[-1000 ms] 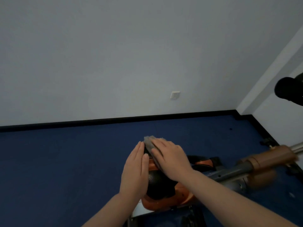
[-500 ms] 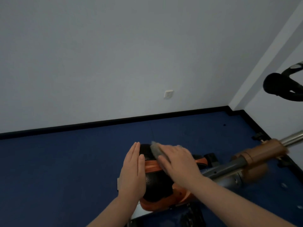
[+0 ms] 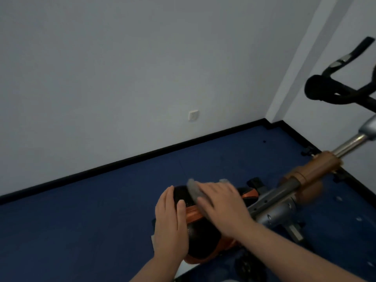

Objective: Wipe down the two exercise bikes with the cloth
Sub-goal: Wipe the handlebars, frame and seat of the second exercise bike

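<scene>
My right hand (image 3: 221, 204) presses the soft, floppy cloth (image 3: 193, 189) flat; my open left hand (image 3: 169, 222) steadies the hard seat (image 3: 201, 239).

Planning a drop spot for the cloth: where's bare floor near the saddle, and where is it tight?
Bare blue floor runs left of the left hand, up to the black skirting. More lies beyond the black-and-orange saddle, toward the white wall socket. Tight: right of the right hand pressing the grey cloth, around the grey frame tube.
</scene>
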`<act>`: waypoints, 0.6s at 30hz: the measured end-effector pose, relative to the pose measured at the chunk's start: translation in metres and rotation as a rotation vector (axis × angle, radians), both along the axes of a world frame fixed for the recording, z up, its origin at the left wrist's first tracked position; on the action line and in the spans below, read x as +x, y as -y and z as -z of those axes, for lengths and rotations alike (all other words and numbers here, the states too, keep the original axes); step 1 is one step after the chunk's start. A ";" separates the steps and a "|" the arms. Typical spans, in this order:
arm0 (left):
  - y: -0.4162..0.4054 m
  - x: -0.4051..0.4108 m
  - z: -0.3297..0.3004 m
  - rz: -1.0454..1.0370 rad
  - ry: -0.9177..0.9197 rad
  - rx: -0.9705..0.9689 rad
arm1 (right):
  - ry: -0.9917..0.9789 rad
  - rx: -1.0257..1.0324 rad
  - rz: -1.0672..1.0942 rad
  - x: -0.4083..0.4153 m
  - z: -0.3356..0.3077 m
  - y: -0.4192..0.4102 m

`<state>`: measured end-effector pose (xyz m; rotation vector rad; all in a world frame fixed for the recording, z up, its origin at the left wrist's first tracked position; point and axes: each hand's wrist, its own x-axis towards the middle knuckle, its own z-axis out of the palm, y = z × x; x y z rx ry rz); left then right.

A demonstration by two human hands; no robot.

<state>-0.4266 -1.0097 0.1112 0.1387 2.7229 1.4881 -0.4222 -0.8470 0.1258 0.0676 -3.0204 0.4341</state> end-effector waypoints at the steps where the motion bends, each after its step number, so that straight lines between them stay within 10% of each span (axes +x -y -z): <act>1: 0.002 -0.003 0.000 0.044 -0.014 -0.056 | -0.043 0.065 0.064 0.000 -0.001 -0.011; 6: 0.004 -0.025 -0.010 0.270 -0.160 -0.196 | 0.017 0.276 0.277 -0.006 -0.007 0.000; 11: 0.002 -0.060 -0.015 0.452 -0.200 -0.215 | -0.016 -0.039 0.256 0.026 0.002 0.030; 18: 0.001 -0.076 -0.005 0.564 -0.291 -0.234 | 0.050 0.073 0.620 -0.005 -0.004 -0.010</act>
